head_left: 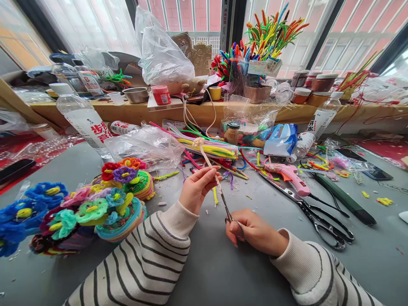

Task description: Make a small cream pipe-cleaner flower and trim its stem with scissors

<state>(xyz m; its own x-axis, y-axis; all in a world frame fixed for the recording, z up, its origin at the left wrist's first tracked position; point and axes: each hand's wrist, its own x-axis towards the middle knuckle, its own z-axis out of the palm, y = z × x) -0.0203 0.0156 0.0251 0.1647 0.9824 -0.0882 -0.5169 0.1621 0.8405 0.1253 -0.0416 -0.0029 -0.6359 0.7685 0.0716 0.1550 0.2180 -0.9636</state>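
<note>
Between the fingertips of my left hand (pixel 200 187) is a pale cream pipe cleaner (pixel 206 158), held at a slant. Its upper end is curled into a small fluffy shape. My right hand (pixel 251 231) grips a small pair of scissors (pixel 227 207) by the handle loops. The blades point up and left, meeting the lower end of the pipe cleaner just below my left fingers. Whether the blades are closed on it I cannot tell. Beyond my left hand lies a bundle of coloured pipe cleaners (pixel 216 149) on the grey table.
Pipe-cleaner flowers (pixel 92 208) on round bases crowd the left side. To the right lie large black-handled scissors (pixel 314 216), a pink glue gun (pixel 291 176) and a dark green stick-like tool (pixel 346 199). A water bottle (pixel 83 117) and clear plastic bag (pixel 148 144) stand behind.
</note>
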